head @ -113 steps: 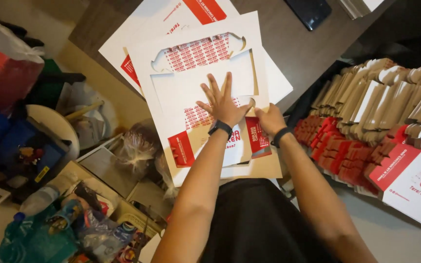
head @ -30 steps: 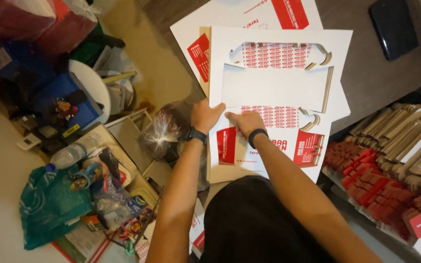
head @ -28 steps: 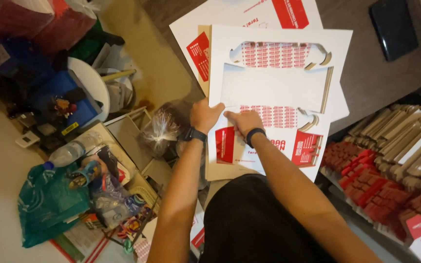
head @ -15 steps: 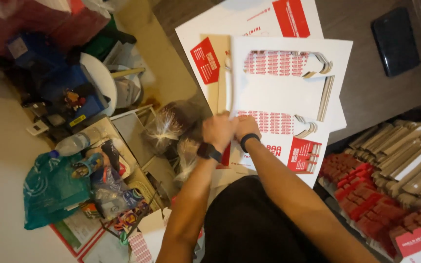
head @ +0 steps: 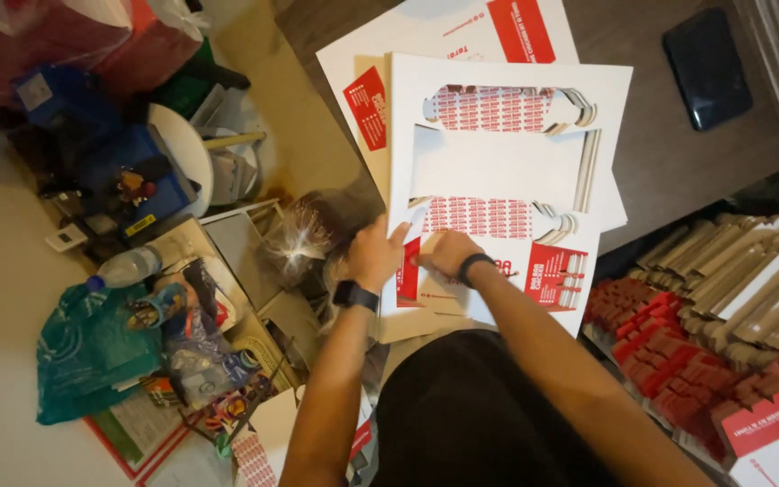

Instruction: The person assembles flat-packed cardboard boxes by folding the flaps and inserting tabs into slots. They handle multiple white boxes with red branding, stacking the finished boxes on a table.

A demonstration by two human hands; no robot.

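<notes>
While both hands press on the lower left part of a stack of white die-cut cardboard sheets [head: 498, 171], the left hand [head: 376, 255] pinches the stack's left edge beside a red printed panel and the right hand [head: 448, 252] lies on the sheet with fingers bent, gripping nothing that shows. These sheets lie at the near edge of the dark desk [head: 669, 153], overhanging it, with red blocks at their corners. A black phone [head: 708, 68] rests toward the desk's far right corner. Folded red-and-white cartons [head: 732, 307] stand in rows to the right, below the desk.
</notes>
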